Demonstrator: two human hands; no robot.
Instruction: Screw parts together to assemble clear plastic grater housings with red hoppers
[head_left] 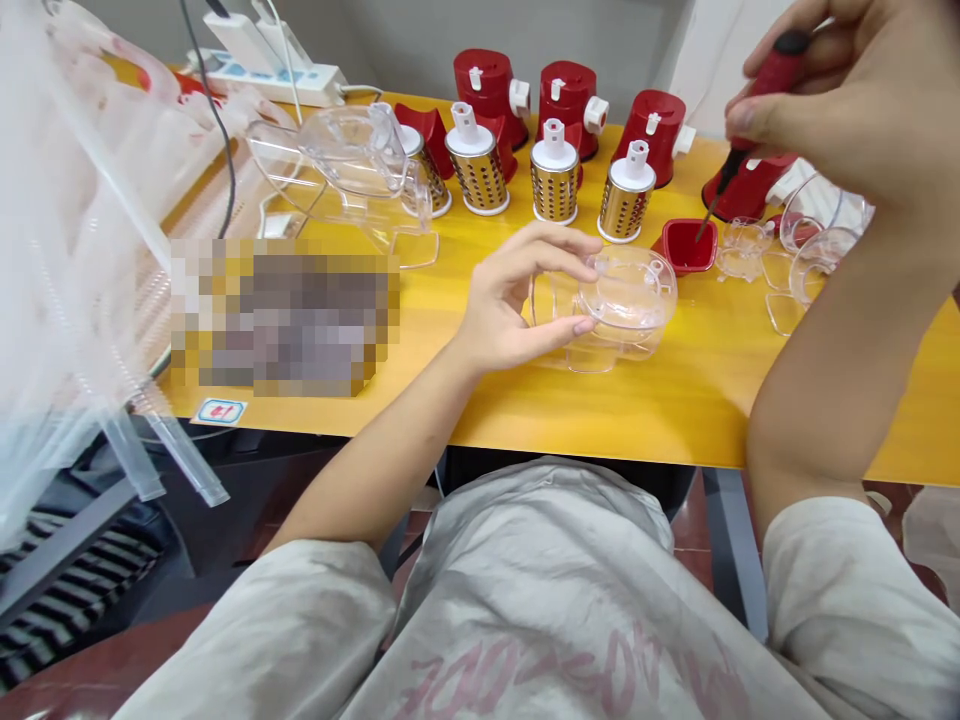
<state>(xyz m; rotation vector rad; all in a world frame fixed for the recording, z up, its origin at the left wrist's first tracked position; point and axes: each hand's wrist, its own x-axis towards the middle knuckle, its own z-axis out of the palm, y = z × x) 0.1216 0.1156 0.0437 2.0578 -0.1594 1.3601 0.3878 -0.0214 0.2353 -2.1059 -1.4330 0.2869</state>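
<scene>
Centrally in the frame, the left hand (517,305) curls half-open around a clear plastic cup-shaped housing (619,310), thumb on top and fingers beneath, steadying it on the yellow tabletop (600,410). At upper right, the right hand (847,90) is clenched around a red-handled screwdriver (750,110), whose tip points down toward a small red square tray (686,250). Behind stand four perforated gold metal drums with white caps (553,172) and several red plastic bases (491,85).

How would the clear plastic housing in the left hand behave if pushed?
Probably stiff and light: the clear plastic housing looks thin-walled and hollow. Its rounded body may rock on the yellow table. Likely slippery; the left hand grips it.
</scene>
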